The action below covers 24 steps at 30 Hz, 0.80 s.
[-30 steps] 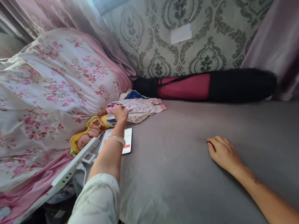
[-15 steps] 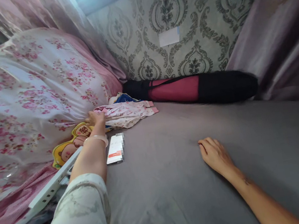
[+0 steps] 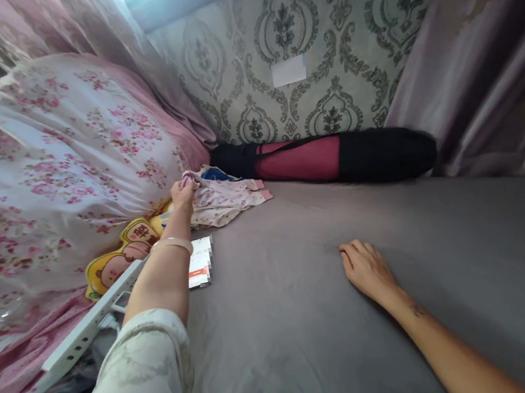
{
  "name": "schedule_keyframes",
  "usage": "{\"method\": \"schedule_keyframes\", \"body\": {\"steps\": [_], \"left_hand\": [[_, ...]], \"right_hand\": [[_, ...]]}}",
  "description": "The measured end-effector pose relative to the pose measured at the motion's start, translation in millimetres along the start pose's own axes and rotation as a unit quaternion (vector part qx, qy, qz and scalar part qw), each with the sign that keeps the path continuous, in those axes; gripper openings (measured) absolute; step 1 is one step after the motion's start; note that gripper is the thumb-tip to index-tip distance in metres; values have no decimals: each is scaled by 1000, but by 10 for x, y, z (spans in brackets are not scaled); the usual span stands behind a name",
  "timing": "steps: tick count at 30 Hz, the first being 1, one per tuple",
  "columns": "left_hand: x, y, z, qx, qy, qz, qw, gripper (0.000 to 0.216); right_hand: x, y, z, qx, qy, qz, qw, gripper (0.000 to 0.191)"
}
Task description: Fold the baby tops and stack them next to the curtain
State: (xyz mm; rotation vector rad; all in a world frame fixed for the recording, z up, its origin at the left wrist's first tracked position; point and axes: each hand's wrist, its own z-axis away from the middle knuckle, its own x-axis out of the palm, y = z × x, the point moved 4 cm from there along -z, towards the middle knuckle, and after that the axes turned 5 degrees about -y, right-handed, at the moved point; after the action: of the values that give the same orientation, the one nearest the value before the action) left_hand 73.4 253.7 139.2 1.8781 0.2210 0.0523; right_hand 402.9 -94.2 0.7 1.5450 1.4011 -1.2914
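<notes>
At the far left of the bed, my left hand [image 3: 184, 195] is closed on a bunched pink edge of a small white garment [image 3: 225, 200] with a floral print and pink cuffs. The garment's other end lies on the grey sheet [image 3: 281, 301]. Blue clothing [image 3: 218, 174] shows behind it. My forearm partly covers a phone [image 3: 201, 261] with a lit white screen. On the sheet to the right rests my right hand [image 3: 367, 267], palm down, fingers extended with a slight bend and nothing visible in them.
Along the patterned wall lies a long black and red bag [image 3: 301, 160]. A yellow cartoon cushion [image 3: 118, 259] and a white power strip [image 3: 91, 318] sit at the left edge, by a floral cloth cover [image 3: 48, 166]. Curtains [image 3: 462, 59] hang on both sides.
My left hand has moved right and slightly up, lifting the garment's pink edge. My forearm now covers more of the phone. My right hand stays on the sheet while the view shifts slightly.
</notes>
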Motion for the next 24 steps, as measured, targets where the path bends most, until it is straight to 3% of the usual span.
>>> {"method": "schedule_keyframes", "body": {"steps": [3, 10, 18, 24], "left_hand": [[140, 45, 49, -15, 3, 42, 999, 24], [621, 225, 300, 0, -53, 173, 983, 26], [1229, 320, 1020, -93, -144, 316, 933, 26], [1656, 315, 1678, -184, -227, 393, 872, 15]], "right_hand": [[-8, -12, 3, 3, 4, -2, 1000, 33], [-56, -52, 17, 13, -13, -5, 1000, 34], [-89, -41, 44, 21, -29, -43, 998, 33], [-107, 31, 36, 22, -21, -135, 990, 26]]}}
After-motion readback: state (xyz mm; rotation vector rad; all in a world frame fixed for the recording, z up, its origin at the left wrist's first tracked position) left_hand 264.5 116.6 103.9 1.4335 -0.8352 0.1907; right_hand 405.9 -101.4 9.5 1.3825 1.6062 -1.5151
